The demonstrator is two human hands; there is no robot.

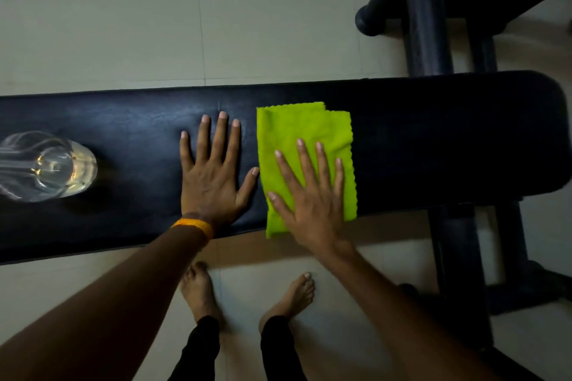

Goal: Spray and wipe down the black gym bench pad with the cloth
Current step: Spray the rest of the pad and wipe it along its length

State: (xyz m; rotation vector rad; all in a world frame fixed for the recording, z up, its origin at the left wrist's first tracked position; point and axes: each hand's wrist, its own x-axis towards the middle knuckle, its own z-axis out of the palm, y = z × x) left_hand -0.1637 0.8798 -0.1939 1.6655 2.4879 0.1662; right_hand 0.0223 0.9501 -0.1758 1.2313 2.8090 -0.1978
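1. While the person stands with bare feet (198,291) on the tiled floor (123,25) just beside the near edge of the black bench pad (448,139), both arms reach forward over it. Standing this close probably lets body weight bear down through the palms.
2. The left hand (213,182), with an orange wristband (193,226) at the wrist, lies flat on bare vinyl by the near edge. Its fingers are spread and it holds nothing. It looks like a brace that steadies the body.
3. Just beside it, toward the pad's right end, the right hand (312,207) presses the green cloth (297,130) flat with straight, fanned fingers, with no pinching. A flat palm spreads pressure evenly for wiping.
4. The cloth is folded, which gives it some thickness. It hangs slightly over the near edge and stops short of the far edge.
5. I judge that the wiping is under way. Whether the bare right end is wet cannot be told.
6. A clear bottle (46,165), blurred, stands on the pad toward its left end, well apart from both hands. It is probably the sprayer, parked out of the cloth's path.
7. Beyond the far edge, at the right, rises the dark bench frame (427,18).
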